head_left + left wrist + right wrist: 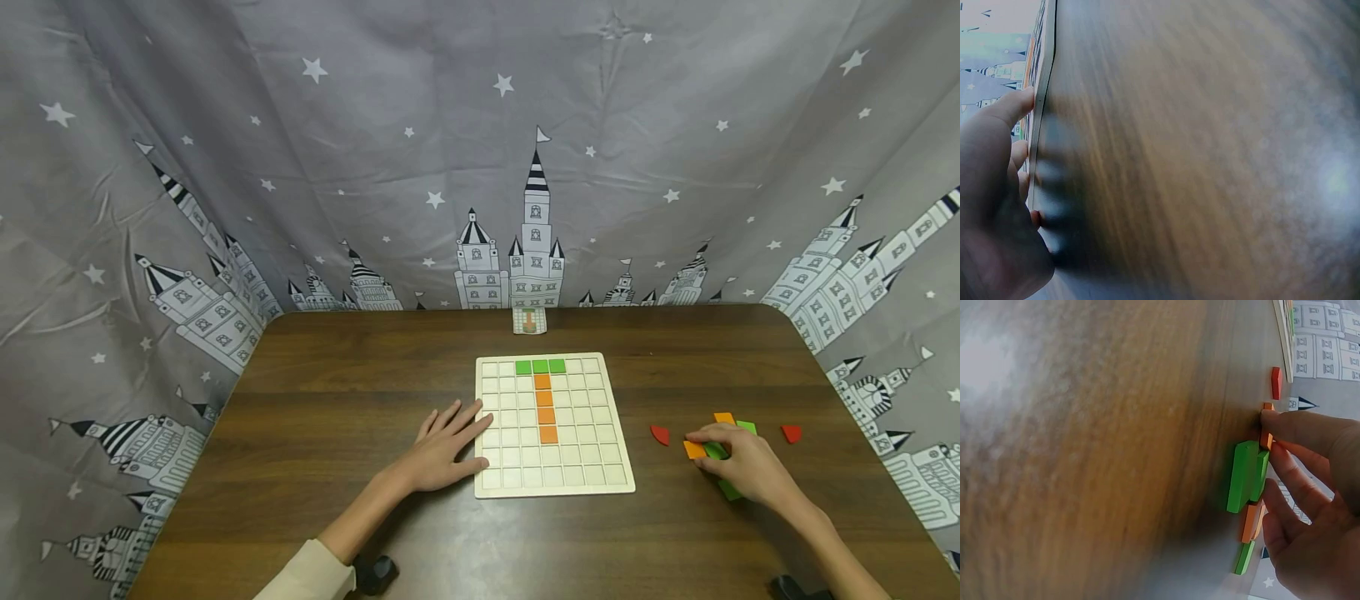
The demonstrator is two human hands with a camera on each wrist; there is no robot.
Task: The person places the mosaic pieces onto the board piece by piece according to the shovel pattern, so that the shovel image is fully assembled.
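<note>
A pale square grid board lies on the table. Three green tiles sit along its top row, and several orange tiles run in a column beneath the middle one. My left hand, fingers spread, rests at the board's left edge with fingertips and thumb on its rim. To the right of the board, my right hand pinches an orange tile between thumb and index finger. Around and partly under that hand lie green tiles and another orange tile; some are hidden.
Red pieces lie on either side of the right hand, one on the left and one on the right. A small pattern card is at the table's back edge, before a grey castle-print curtain. The brown wooden table extends around the board.
</note>
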